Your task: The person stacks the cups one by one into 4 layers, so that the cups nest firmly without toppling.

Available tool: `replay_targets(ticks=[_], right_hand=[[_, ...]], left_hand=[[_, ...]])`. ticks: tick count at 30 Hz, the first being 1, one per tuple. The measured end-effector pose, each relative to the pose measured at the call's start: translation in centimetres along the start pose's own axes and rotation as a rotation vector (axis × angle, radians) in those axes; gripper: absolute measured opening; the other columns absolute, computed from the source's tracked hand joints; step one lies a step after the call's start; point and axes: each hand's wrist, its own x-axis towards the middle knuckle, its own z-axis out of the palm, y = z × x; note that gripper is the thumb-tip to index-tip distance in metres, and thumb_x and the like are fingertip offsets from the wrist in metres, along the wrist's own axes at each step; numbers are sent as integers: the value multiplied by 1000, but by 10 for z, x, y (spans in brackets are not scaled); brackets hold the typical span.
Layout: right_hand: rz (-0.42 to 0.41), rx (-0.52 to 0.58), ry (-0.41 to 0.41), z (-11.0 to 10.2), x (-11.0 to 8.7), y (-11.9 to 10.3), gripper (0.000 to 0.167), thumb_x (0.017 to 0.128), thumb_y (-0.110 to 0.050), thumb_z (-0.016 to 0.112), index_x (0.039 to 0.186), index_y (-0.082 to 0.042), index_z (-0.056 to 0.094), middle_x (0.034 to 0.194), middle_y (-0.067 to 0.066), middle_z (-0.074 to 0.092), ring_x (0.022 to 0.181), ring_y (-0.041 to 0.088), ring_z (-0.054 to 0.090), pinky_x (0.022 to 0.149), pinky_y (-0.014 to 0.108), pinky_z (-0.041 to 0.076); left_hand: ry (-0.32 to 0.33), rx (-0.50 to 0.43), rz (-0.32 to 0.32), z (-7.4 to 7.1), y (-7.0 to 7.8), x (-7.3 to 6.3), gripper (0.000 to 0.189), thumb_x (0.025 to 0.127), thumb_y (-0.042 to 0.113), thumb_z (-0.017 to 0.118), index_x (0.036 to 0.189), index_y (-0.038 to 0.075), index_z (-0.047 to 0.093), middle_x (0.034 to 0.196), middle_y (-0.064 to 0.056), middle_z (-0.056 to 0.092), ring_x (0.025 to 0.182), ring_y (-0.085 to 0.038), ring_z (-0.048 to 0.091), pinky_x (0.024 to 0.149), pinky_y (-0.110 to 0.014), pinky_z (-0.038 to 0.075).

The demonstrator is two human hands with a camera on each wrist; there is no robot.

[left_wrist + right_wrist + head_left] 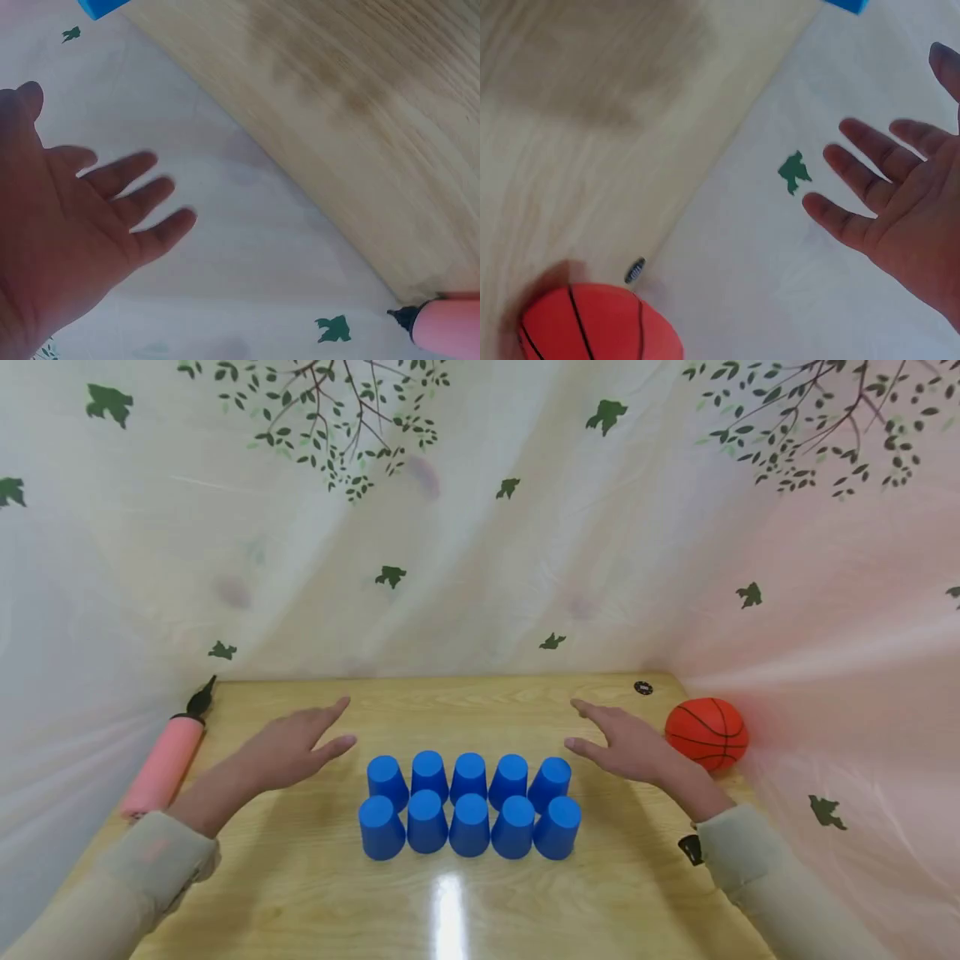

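Two rows of blue cups (469, 835) stand upside down at the middle of the wooden table, several in each row. My left hand (288, 750) hovers to the left of the cups, fingers extended and nothing in it; the left wrist view shows its bare palm (82, 225) with the fingers spread. On the other side, my right hand (626, 745) is held over the table to the right of the cups, also bare, its fingers (862, 180) apart in the right wrist view. Neither hand touches a cup.
A pink hand pump (167, 760) with a black nozzle lies along the left edge. On the right sit an orange basketball (707, 733), a black chip (643, 688) and a small black object (691, 849) beside the sleeve. A leaf-printed white curtain (465, 527) surrounds the table.
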Motion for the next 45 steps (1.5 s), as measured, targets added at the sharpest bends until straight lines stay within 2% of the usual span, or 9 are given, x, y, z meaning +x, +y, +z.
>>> replay_targets(ticks=[4, 10, 16, 20, 28, 36, 45], right_hand=[[-9, 100, -79, 17, -4, 2, 73, 96, -58, 56, 152, -14, 42, 144, 16, 56, 134, 41, 49, 105, 63, 43], [-15, 185, -160, 34, -6, 3, 70, 94, -58, 60, 146, -12, 51, 148, 15, 52, 136, 41, 46, 106, 64, 42], [-29, 224, -174, 38, -5, 5, 69, 93, -56, 63, 143, -10, 53, 145, 13, 54, 135, 39, 47, 105, 64, 43], [-33, 248, -181, 40, -3, 7, 69, 91, -56, 65, 142, -10, 55, 142, 11, 57, 133, 37, 48, 103, 62, 44], [-29, 287, -177, 44, -2, 11, 66, 90, -54, 68, 140, -13, 57, 141, 10, 57, 132, 38, 48, 103, 62, 44], [-26, 301, -164, 46, -3, 11, 61, 89, -52, 70, 137, -15, 59, 139, 10, 58, 131, 38, 48, 102, 63, 44], [-9, 313, -172, 46, -3, 11, 64, 89, -52, 71, 139, -16, 56, 142, 11, 56, 133, 39, 46, 103, 63, 44]], left_hand=[[-87, -118, -6, 6, 3, 2, 83, 99, 67, 41, 158, 11, 29, 152, -23, 46, 139, -47, 44, 110, -65, 36], [-123, -200, 28, 19, 6, 5, 76, 98, 62, 49, 153, 10, 41, 143, -21, 56, 133, -44, 52, 105, -63, 43], [-152, -299, 42, 32, 7, 7, 75, 96, 62, 53, 152, 13, 43, 142, -16, 58, 129, -38, 55, 102, -61, 47], [-148, -341, 62, 40, 6, 8, 74, 96, 60, 55, 151, 12, 44, 141, -14, 58, 127, -35, 56, 101, -59, 48], [-143, -437, 78, 51, 6, 10, 68, 97, 53, 58, 149, 10, 45, 142, -15, 56, 128, -36, 54, 100, -59, 49], [-131, -473, 79, 56, 10, 11, 61, 95, 52, 62, 141, 13, 52, 137, -9, 59, 127, -34, 54, 99, -56, 50], [-122, -444, 79, 56, 10, 16, 62, 89, 52, 71, 136, 14, 56, 133, -8, 61, 125, -34, 55, 98, -54, 52]])
